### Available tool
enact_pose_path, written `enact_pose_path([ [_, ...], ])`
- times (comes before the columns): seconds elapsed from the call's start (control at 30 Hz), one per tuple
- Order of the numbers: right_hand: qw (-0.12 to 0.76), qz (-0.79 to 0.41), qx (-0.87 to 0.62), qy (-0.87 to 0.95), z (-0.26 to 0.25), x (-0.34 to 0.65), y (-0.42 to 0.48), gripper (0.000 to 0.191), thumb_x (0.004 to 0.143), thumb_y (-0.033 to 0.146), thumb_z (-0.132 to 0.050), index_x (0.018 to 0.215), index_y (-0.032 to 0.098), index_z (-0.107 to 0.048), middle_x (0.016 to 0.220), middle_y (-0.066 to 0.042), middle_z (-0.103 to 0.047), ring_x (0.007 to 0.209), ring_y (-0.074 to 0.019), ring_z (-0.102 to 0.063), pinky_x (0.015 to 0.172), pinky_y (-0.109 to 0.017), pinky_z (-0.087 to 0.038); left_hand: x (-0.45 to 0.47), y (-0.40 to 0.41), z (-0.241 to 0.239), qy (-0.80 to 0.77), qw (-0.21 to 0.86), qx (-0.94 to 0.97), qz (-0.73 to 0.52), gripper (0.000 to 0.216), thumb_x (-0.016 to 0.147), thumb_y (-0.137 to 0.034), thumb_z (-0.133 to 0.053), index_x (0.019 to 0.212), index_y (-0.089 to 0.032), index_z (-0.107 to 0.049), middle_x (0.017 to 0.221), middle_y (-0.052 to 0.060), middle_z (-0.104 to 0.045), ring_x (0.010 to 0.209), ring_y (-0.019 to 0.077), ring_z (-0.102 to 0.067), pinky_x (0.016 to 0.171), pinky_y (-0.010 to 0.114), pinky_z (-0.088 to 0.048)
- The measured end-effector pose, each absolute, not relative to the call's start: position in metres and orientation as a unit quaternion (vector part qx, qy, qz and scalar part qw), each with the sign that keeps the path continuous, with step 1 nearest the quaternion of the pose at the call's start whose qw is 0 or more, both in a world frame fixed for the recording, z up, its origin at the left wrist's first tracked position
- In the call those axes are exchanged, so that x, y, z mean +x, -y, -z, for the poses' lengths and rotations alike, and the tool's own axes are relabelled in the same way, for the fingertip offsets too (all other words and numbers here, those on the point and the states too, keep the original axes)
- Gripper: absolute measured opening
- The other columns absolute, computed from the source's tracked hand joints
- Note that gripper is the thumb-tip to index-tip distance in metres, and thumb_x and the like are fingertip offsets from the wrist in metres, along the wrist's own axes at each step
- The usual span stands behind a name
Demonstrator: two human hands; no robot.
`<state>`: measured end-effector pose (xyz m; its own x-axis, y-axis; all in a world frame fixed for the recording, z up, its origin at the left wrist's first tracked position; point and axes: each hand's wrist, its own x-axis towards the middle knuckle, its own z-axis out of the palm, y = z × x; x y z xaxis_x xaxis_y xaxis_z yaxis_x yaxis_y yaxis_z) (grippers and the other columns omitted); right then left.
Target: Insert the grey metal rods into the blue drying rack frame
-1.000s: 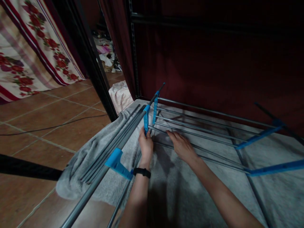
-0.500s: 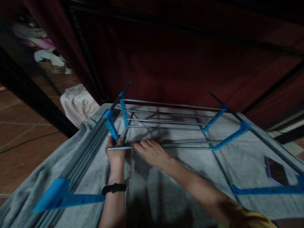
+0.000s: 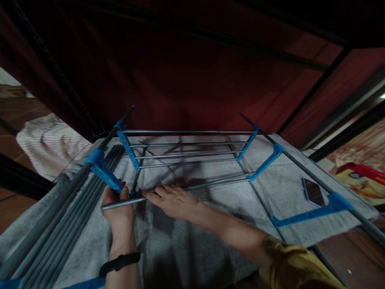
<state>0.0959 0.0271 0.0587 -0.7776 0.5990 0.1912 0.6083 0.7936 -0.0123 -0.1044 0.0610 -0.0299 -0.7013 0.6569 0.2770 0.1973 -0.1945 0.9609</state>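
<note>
Our right hand [image 3: 174, 202] grips a rod [image 3: 120, 204] palm-down; our left hand [image 3: 118, 216] pinches a bracket [image 3: 107, 176], the rod's tip below its fingers [image 3: 108, 196].

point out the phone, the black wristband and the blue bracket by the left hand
Phone [image 3: 314, 193], head view: on its dark screen.
Black wristband [image 3: 120, 263], head view: middle of the band.
Blue bracket [image 3: 107, 176] by the left hand [image 3: 118, 210], head view: middle of its length.

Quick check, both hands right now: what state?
Left hand: closed, holding the lower end of a blue bracket.
Right hand: closed, holding a metal rod.
</note>
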Motion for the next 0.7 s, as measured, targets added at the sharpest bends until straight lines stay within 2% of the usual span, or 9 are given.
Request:
enact_pose_path([
  [0.37, 0.095, 0.019, -0.311, 0.946, -0.060, 0.099, -0.028, 0.042, 0.102, 0.016, -0.032, 0.143, 0.019, -0.039, 0.110, -0.007, -0.065, 0.096, -0.0192, -0.064, 0.083, -0.033, -0.055, -0.100, -0.057, 0.025, -0.619, 0.161, 0.349, -0.685, 0.025, 0.073, -0.023, -0.066, 0.098, -0.021, -0.063, 0.093, 0.003, -0.068, 0.085, 0.0203, -0.063, 0.088, 0.038, -0.049],
  [0.7, 0.085, 0.010, -0.306, 0.948, -0.063, 0.100, -0.032, 0.043, 0.100, 0.015, -0.036, 0.142, 0.019, -0.040, 0.110, -0.008, -0.066, 0.097, -0.0197, -0.066, 0.084, -0.033, -0.057, -0.097, -0.058, 0.021, -0.621, 0.164, 0.331, -0.691, 0.023, 0.070, -0.020, -0.066, 0.093, -0.021, -0.062, 0.091, 0.002, -0.067, 0.088, 0.0216, -0.064, 0.096, 0.043, -0.049],
])
